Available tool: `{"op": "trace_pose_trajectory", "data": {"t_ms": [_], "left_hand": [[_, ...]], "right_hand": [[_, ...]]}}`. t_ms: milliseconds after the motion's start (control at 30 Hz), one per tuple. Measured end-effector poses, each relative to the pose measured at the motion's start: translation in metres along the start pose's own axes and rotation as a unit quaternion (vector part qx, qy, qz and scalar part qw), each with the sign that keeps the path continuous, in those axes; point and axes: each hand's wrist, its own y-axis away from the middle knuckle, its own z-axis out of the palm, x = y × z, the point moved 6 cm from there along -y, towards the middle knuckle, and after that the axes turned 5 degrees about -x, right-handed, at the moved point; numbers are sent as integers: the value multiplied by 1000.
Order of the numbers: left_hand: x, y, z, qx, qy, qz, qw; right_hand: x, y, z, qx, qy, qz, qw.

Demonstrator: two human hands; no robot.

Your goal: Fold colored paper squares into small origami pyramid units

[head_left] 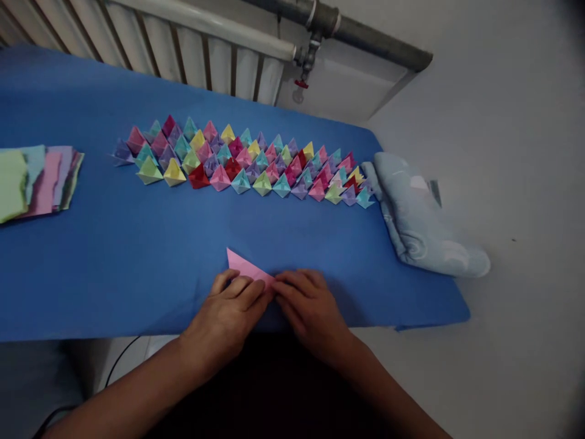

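A pink sheet of paper (247,266), folded to a pointed shape, lies near the front edge of the blue table. Over its lower part rests my left hand (233,302), fingers bent and pressing the paper down. My right hand (308,305) pinches the paper's right corner, its fingertips meeting those of the left. The lower part of the paper is hidden under the fingers. Beyond my hands stand rows of small folded paper boats (262,183) in pink, yellow, green, blue, purple and red.
Stacked coloured paper sheets (52,183) lie at the left on the blue table (137,256). A folded grey-blue cloth (420,219) sits at the right end against the wall. Behind the table are a white radiator (196,55) and a pipe with a red valve (301,83).
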Motion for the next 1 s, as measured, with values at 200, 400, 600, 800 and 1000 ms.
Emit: {"op": "trace_pose_trajectory", "data": {"t_ms": [200, 400, 600, 800, 1000], "left_hand": [[-2, 12, 0, 31, 19, -3, 999], [-2, 35, -14, 60, -17, 7, 998], [-1, 51, -17, 42, -76, 1, 996], [5, 57, -13, 36, -128, -27, 991], [11, 53, -9, 64, -139, -59, 986]], "right_hand": [[1, 19, 7, -32, 88, -2, 996], [5, 24, 8, -37, 117, -6, 992], [9, 27, 7, -36, 124, 9, 992], [12, 32, 5, -7, 101, 42, 994], [5, 16, 1, 29, 23, 93, 995]]}}
